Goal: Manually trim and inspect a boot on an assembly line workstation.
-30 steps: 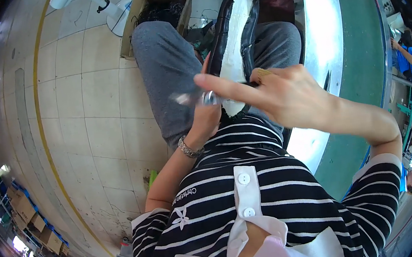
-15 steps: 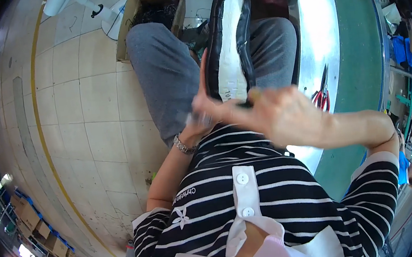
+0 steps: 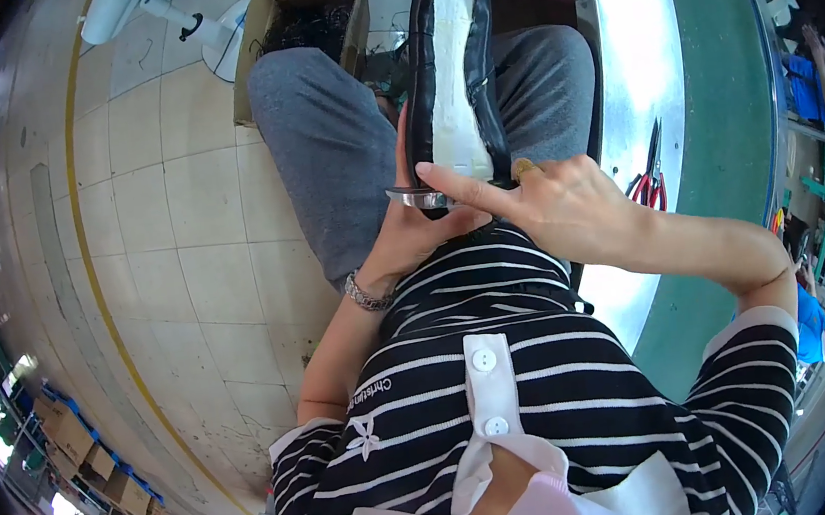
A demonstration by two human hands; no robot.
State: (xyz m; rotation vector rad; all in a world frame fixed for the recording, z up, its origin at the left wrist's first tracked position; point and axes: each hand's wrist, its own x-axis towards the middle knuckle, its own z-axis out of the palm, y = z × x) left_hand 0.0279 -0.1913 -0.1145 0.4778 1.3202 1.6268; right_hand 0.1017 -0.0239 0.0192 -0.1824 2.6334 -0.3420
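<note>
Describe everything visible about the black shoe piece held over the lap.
The black shoe piece is long and narrow, dark and glossy like leather along both edges, with a white, rough-looking strip running down its middle. It stands lengthwise over the lap, between the grey-trousered knees, far end toward the cardboard box. The left hand supports its near end from below, beside a thin metal tool; the right hand reaches across, forefinger laid over that end.

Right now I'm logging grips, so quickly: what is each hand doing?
Left hand: closed around the near end of the black shoe, together with a metal tool.
Right hand: on the shoe's near end, forefinger stretched out; grip cannot be told.
</note>
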